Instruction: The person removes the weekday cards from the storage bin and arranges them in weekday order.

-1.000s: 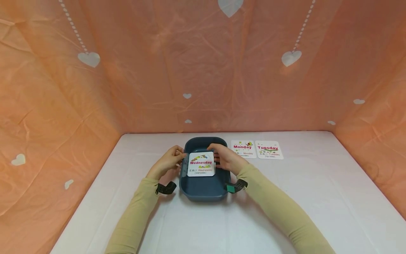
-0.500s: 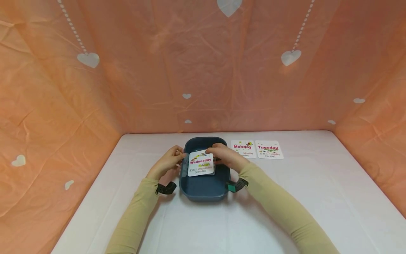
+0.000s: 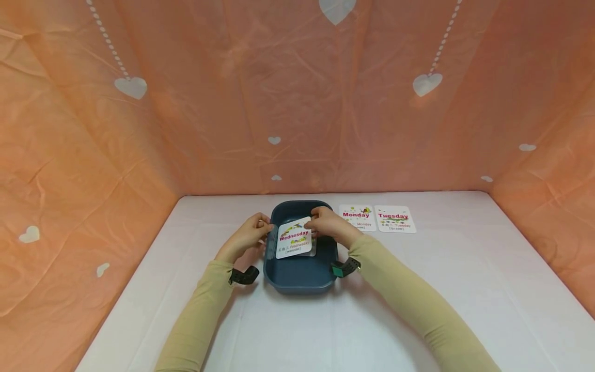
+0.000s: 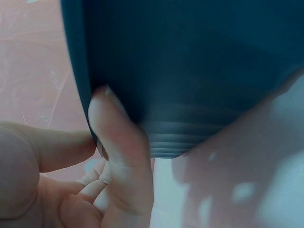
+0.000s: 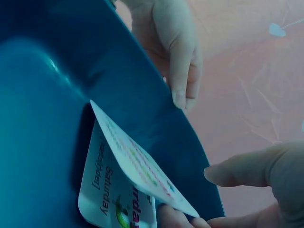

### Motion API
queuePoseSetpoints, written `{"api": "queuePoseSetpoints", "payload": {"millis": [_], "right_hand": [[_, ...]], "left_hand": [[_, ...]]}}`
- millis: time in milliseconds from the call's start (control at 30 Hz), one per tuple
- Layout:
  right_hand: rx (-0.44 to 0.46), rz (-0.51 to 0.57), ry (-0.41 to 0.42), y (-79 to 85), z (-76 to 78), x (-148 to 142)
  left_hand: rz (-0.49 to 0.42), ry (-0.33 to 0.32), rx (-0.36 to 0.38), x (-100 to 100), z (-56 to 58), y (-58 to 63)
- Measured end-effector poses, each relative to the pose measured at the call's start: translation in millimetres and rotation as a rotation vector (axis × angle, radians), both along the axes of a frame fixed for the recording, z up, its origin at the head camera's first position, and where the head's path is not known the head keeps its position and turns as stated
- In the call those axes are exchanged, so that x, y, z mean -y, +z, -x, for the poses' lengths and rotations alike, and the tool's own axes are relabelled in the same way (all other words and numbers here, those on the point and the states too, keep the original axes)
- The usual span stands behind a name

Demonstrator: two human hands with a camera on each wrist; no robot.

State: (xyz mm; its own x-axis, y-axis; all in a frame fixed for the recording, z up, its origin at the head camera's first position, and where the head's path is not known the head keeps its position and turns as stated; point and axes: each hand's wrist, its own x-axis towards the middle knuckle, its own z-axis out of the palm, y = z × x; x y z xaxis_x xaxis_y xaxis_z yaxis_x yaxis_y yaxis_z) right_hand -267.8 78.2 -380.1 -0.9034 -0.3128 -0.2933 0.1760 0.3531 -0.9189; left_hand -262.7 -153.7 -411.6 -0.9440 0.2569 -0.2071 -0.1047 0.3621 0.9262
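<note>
A dark blue plastic tray [image 3: 299, 287] stands on the table, and my left hand [image 3: 245, 236] pinches its left rim. The left wrist view shows the fingers [image 4: 118, 137] against the tray's side. Inside the tray, my right hand [image 3: 335, 227] holds the white Wednesday card [image 3: 294, 243] by its upper right edge. That card is tilted, its right side raised. Beneath it lies a Saturday card [image 5: 97, 185], mostly covered; in the head view only a sliver shows. The right wrist view has fingertips at the tilted card's edge, with another digit apart from it.
A Monday card [image 3: 357, 217] and a Tuesday card [image 3: 395, 219] lie side by side, face up, on the white table [image 3: 279, 336] right of the tray. Orange cloth walls [image 3: 302, 103] with white hearts enclose the table at the back and sides.
The Wednesday card has gone from lying flat to tilted, its right side lifted by my right hand, uncovering part of the card below. My left hand has stayed on the rim.
</note>
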Motion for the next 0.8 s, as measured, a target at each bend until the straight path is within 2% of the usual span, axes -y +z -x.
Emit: {"api": "queuePoseSetpoints", "payload": {"millis": [367,800], "right_hand": [[-0.071,-0.036,0.017,-0.6,11.0,1],[-0.133,-0.122,-0.039,-3.7,13.5,5]], "left_hand": [[-0.007,-0.007,-0.010,0,-0.3,-1.2],[0.013,-0.003,-0.002,1,0.5,-2.6]]}}
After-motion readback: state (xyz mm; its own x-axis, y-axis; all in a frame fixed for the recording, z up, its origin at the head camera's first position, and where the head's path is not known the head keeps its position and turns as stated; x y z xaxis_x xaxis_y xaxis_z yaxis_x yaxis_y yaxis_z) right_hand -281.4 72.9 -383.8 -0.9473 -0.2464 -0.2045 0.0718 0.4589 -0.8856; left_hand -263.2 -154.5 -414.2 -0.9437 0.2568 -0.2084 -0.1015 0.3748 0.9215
